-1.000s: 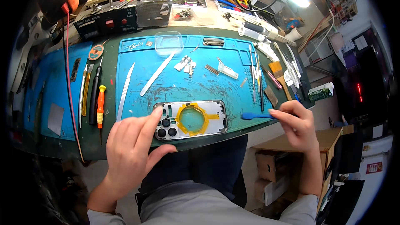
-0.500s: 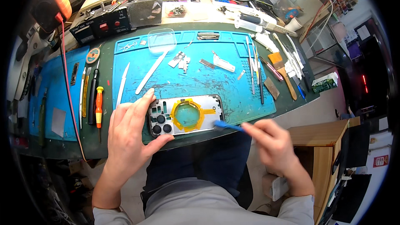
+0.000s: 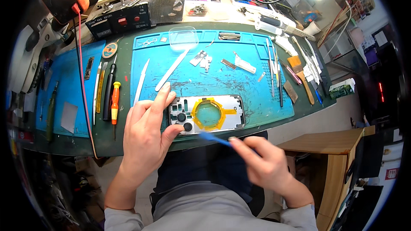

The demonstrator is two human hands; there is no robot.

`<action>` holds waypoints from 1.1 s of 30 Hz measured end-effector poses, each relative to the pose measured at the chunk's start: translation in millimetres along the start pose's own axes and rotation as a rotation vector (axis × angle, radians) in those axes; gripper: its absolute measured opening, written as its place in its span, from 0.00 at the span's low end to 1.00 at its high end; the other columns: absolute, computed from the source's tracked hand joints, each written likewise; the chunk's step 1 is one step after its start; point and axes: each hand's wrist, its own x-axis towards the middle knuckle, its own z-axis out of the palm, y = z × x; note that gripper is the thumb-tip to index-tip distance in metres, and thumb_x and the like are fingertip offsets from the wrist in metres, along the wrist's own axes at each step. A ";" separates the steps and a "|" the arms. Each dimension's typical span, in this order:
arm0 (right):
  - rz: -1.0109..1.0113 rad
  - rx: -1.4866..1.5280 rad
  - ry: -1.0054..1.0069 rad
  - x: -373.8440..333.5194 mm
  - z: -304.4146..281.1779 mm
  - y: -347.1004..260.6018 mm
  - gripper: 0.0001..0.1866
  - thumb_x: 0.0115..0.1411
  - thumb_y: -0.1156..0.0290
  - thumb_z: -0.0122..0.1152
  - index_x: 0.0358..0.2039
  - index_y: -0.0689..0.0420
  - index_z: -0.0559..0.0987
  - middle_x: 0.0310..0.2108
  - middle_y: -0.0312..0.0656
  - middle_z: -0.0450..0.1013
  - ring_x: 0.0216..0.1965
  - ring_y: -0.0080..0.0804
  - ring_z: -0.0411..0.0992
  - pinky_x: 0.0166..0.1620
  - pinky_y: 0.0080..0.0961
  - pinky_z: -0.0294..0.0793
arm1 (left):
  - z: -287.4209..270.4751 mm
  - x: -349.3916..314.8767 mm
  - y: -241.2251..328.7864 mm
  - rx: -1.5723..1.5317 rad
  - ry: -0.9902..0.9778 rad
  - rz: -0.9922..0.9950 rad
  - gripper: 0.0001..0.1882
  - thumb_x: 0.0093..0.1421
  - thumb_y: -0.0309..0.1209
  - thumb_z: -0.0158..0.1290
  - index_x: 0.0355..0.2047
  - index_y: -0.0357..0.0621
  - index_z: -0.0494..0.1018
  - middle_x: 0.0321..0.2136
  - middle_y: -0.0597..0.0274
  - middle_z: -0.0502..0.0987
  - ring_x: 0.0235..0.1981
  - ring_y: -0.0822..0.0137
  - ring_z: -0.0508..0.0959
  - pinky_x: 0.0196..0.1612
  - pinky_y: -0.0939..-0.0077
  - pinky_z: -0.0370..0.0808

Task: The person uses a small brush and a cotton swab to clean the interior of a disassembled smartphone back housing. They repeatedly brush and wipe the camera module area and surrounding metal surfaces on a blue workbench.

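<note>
A silver phone frame (image 3: 234,122) lies lengthwise on the blue mat near the table's front edge. Its middle has a round opening ringed with yellow film (image 3: 196,115), and black camera rings (image 3: 187,126) sit at its left end. My left hand (image 3: 145,130) grips that left end, fingers at the far corner and thumb by the lower camera ring. Pinched in my right hand (image 3: 266,162) is a small blue brush (image 3: 218,140). Its blurred head is at the frame's near edge, below the yellow ring; whether it touches cannot be told.
Beyond the frame, the mat (image 3: 171,38) bears a white spatula (image 3: 172,70), a clear plastic box (image 3: 183,37) and small metal parts. Screwdrivers (image 3: 115,102) and blades lie to the left. Tweezers, a wooden-handled brush (image 3: 303,79) and white tools lie right. A red cable (image 3: 82,72) crosses the left side.
The blue brush has gone from the frame's right part to its near edge, further left along it. My left thumb now lies closer to the camera rings. The whole view has shifted.
</note>
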 end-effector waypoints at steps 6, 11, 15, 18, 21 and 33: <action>-0.119 0.271 0.004 9.6 -0.6 -13.6 0.32 0.50 0.83 0.63 0.59 0.55 0.87 0.38 0.42 0.77 0.31 0.33 0.78 0.30 0.30 0.80 | -3.3 0.5 -2.3 -0.149 0.015 -0.088 0.28 0.81 0.37 0.46 0.72 0.29 0.66 0.54 0.51 0.86 0.49 0.53 0.78 0.57 0.60 0.74; 0.075 -0.076 0.004 7.9 -11.4 -9.7 0.34 0.46 0.85 0.64 0.57 0.56 0.88 0.38 0.40 0.75 0.31 0.34 0.78 0.31 0.29 0.77 | 2.8 -4.0 0.8 -0.235 0.113 -0.216 0.23 0.79 0.22 0.44 0.72 0.35 0.66 0.51 0.51 0.87 0.48 0.55 0.82 0.54 0.64 0.79; -0.046 -0.032 -0.033 26.7 13.1 -24.5 0.33 0.49 0.81 0.65 0.60 0.56 0.85 0.40 0.39 0.74 0.33 0.32 0.77 0.32 0.27 0.76 | 5.8 -0.4 -4.1 -0.169 0.131 -0.107 0.27 0.72 0.17 0.51 0.71 0.33 0.67 0.47 0.50 0.87 0.42 0.49 0.81 0.49 0.59 0.77; -0.069 0.155 -0.148 42.6 18.3 -36.0 0.31 0.52 0.82 0.66 0.59 0.57 0.85 0.40 0.39 0.75 0.32 0.32 0.77 0.32 0.28 0.78 | 5.5 -1.2 -6.0 -0.233 0.138 -0.141 0.27 0.73 0.18 0.50 0.72 0.33 0.66 0.48 0.50 0.87 0.44 0.53 0.83 0.50 0.62 0.79; -0.055 0.202 -0.053 42.3 6.5 -21.7 0.33 0.48 0.84 0.65 0.59 0.57 0.85 0.39 0.39 0.77 0.32 0.35 0.79 0.32 0.31 0.81 | -8.2 -4.9 2.7 -0.490 0.168 -0.438 0.24 0.80 0.26 0.45 0.73 0.35 0.65 0.50 0.54 0.88 0.46 0.64 0.83 0.55 0.66 0.79; -0.059 0.053 -0.147 46.5 -11.8 -17.6 0.34 0.44 0.83 0.64 0.56 0.54 0.88 0.37 0.39 0.77 0.31 0.34 0.78 0.31 0.31 0.80 | 2.7 -5.0 -6.6 -0.259 0.147 -0.129 0.29 0.71 0.16 0.54 0.71 0.32 0.66 0.48 0.52 0.88 0.46 0.53 0.83 0.52 0.63 0.79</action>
